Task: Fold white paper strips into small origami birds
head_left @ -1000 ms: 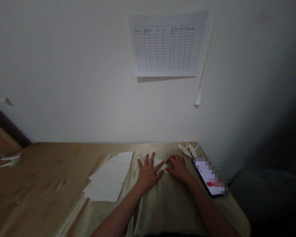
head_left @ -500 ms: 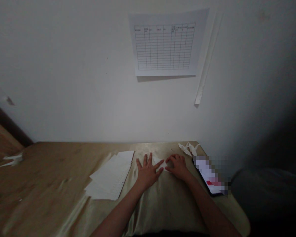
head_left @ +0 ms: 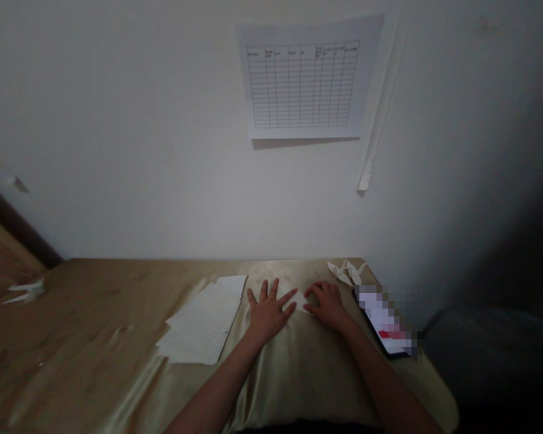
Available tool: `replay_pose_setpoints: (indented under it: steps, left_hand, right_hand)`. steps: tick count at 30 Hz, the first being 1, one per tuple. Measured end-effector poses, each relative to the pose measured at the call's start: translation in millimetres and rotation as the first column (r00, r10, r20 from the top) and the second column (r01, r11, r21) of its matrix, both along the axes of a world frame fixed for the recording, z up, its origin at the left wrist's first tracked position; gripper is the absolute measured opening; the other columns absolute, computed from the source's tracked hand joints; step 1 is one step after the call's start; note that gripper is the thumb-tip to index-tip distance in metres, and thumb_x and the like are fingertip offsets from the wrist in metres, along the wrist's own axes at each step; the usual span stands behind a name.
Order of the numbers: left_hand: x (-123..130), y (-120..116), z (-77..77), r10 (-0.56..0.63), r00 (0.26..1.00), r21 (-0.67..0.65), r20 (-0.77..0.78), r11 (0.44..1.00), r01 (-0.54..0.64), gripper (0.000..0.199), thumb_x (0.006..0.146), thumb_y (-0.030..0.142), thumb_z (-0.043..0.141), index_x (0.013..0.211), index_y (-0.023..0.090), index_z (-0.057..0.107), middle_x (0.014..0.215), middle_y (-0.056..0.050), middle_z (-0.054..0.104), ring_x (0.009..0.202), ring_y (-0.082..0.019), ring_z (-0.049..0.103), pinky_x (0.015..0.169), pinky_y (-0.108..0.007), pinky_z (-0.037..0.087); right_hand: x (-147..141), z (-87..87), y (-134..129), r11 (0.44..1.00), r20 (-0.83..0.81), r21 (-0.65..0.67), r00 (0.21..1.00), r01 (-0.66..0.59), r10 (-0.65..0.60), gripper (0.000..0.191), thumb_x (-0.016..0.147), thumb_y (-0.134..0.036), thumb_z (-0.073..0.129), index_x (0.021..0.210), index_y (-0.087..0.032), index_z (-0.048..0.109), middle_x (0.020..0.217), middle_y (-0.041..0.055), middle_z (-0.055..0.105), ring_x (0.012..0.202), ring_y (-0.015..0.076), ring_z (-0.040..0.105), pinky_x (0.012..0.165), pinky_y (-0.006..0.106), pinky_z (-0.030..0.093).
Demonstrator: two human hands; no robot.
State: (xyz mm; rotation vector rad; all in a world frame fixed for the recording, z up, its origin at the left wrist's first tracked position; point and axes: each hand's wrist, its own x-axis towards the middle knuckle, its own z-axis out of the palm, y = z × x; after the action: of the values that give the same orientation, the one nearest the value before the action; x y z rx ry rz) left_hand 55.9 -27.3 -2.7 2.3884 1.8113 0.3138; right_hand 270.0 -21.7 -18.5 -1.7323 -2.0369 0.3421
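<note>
A small white piece of paper (head_left: 299,301), apparently folded, lies on the cloth-covered table between my two hands. My left hand (head_left: 269,316) is flat with its fingers spread, the index fingertip and thumb reaching to the paper's left side. On the other side, my right hand (head_left: 328,304) rests with bent fingers, thumb and index finger apart, their tips at the paper's right edge. Part of the paper is hidden by the fingers. Left of my left hand lies a fanned stack of white paper sheets (head_left: 203,322) with a perforated right edge.
A phone (head_left: 387,325) with a lit screen lies near the table's right edge. Behind it are crumpled paper strips (head_left: 347,272). White scraps (head_left: 27,292) lie at the far left. A printed table sheet (head_left: 305,90) hangs on the wall behind the table (head_left: 95,337).
My left hand has slid slightly left, uncovering a little more of the small paper. My right hand has stayed almost in place.
</note>
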Motion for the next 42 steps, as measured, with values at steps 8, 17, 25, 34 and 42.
replay_pose_setpoints:
  steps: [8, 17, 25, 34, 42]
  left_hand:
    - [-10.6, 9.4, -2.7, 0.058, 0.998, 0.043, -0.029, 0.997, -0.057, 0.064, 0.093, 0.079, 0.054, 0.153, 0.056, 0.050, 0.175, -0.002, 0.035, 0.163, -0.047, 0.022, 0.120, -0.086, 0.003]
    - [-16.7, 16.0, -1.8, 0.131, 0.988, 0.065, -0.084, 0.990, -0.126, 0.071, 0.100, 0.064, 0.056, 0.164, 0.036, 0.043, 0.176, -0.013, 0.029, 0.164, -0.046, 0.020, 0.123, -0.084, 0.006]
    - [-25.7, 17.2, 3.5, -0.299, 0.949, 0.017, 0.097, 0.954, 0.299, 0.040, 0.104, 0.031, 0.062, 0.142, 0.044, 0.067, 0.163, -0.001, 0.055, 0.157, -0.030, 0.042, 0.127, -0.072, 0.019]
    - [-19.4, 10.3, -0.6, -0.222, 0.956, 0.082, 0.190, 0.974, 0.210, 0.022, 0.096, 0.030, 0.076, 0.116, 0.039, 0.083, 0.129, -0.003, 0.079, 0.133, -0.030, 0.060, 0.127, -0.072, 0.012]
    - [-16.9, 10.0, -1.3, -0.222, 0.956, 0.092, 0.190, 0.974, 0.208, 0.019, 0.098, 0.031, 0.074, 0.113, 0.038, 0.083, 0.127, -0.003, 0.078, 0.130, -0.029, 0.058, 0.127, -0.070, 0.012]
  right_hand:
    - [0.1, 1.0, 0.8, 1.000, 0.013, -0.004, 1.000, -0.004, 0.004, 0.030, 0.087, -0.036, 0.077, 0.117, -0.028, 0.074, 0.132, 0.0083, 0.064, 0.133, 0.0294, 0.054, 0.119, 0.046, 0.031]
    - [3.6, 1.8, 1.7, 0.999, -0.001, -0.023, 0.999, -0.039, 0.039, 0.029, 0.088, -0.033, 0.078, 0.117, -0.029, 0.075, 0.132, 0.0076, 0.065, 0.134, 0.0293, 0.054, 0.120, 0.048, 0.031]
    - [9.7, 5.5, 6.8, 0.995, -0.004, 0.029, 0.996, -0.094, 0.094, 0.024, 0.090, -0.022, 0.073, 0.114, -0.024, 0.077, 0.127, 0.0091, 0.069, 0.128, 0.0267, 0.056, 0.116, 0.041, 0.039]
    - [8.6, 9.1, 1.4, 0.948, -0.092, 0.138, 0.949, -0.288, 0.302, 0.030, 0.089, -0.017, 0.070, 0.115, -0.027, 0.080, 0.127, 0.0048, 0.077, 0.128, 0.0232, 0.063, 0.121, 0.047, 0.039]
    - [5.8, 2.3, 4.0, 0.939, -0.097, 0.119, 0.937, -0.323, 0.335, 0.017, 0.087, -0.025, 0.077, 0.103, -0.027, 0.083, 0.125, 0.0066, 0.078, 0.132, 0.0288, 0.061, 0.126, 0.058, 0.031]
